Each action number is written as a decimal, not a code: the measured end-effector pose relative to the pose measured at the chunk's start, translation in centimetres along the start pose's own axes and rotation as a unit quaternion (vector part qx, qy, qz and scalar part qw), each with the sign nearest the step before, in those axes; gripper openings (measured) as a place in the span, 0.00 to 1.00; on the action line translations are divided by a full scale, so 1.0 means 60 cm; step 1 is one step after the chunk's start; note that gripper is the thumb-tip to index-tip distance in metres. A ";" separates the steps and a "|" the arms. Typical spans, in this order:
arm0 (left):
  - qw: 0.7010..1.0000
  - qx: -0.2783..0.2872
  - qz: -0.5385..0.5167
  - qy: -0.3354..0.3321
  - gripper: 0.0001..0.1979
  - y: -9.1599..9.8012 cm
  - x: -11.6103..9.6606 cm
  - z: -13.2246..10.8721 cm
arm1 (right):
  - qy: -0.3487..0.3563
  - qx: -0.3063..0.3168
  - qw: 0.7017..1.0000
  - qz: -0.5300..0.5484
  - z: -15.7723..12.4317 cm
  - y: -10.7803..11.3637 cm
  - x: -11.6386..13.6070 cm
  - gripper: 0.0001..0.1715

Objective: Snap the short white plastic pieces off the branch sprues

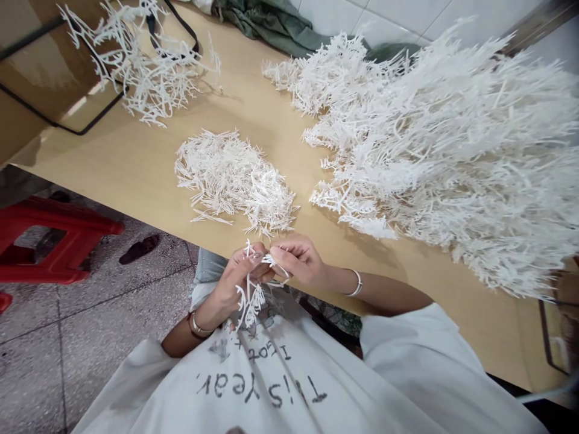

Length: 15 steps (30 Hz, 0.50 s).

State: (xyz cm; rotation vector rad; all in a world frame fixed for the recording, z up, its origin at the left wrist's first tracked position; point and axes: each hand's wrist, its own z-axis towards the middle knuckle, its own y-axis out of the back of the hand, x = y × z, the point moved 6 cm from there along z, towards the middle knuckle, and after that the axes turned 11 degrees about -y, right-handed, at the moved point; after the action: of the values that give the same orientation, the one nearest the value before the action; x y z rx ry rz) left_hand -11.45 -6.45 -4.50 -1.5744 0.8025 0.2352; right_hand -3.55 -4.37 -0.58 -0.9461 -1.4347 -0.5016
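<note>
Close to my body at the table's near edge, my left hand [237, 274] pinches a white branched strand [250, 304] that looks like a plastic sprue. Its thin twigs hang below my fingers, in front of my shirt. My right hand [298, 260] is closed right beside it, thumb and fingers pinching a small bunch of thin white pieces [269, 260]. The fingertips of both hands nearly meet. Just beyond them lies a low pile of short white pieces [235, 178]. Whether the bunch is still joined to the strand I cannot tell.
A large heap of white branched strands [443, 150] covers the right of the tan table [136, 163]. A looser tangle of bare white strands [158, 84] lies at the far left, by a black metal frame [90, 123]. A red stool [54, 241] stands left on the floor.
</note>
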 end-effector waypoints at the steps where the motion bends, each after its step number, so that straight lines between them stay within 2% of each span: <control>1: 1.000 -0.008 -0.019 0.003 0.19 -0.001 0.001 -0.001 | 0.003 -0.003 0.999 0.042 0.001 0.003 -0.002 0.26; 4: 0.998 -0.003 -0.060 -0.015 0.21 -0.008 -0.004 -0.003 | 0.003 -0.011 0.992 0.127 0.008 0.013 -0.003 0.25; 6: 0.998 0.021 -0.047 -0.042 0.21 -0.015 -0.009 -0.004 | 0.005 -0.001 0.993 0.121 0.012 0.015 0.001 0.25; 10: 0.995 0.064 -0.013 -0.077 0.20 -0.024 -0.011 -0.004 | 0.053 0.012 0.998 0.042 0.010 0.016 0.013 0.23; 15: 0.992 0.079 -0.027 -0.091 0.18 -0.025 -0.010 -0.001 | 0.112 -0.017 0.990 -0.086 0.007 0.023 0.028 0.23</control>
State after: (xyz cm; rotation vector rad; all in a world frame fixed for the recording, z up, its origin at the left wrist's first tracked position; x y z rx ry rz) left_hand -10.96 -6.35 -2.95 -1.4022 0.6207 0.2650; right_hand -2.50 -2.88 0.66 -0.7692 -1.3122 -0.7393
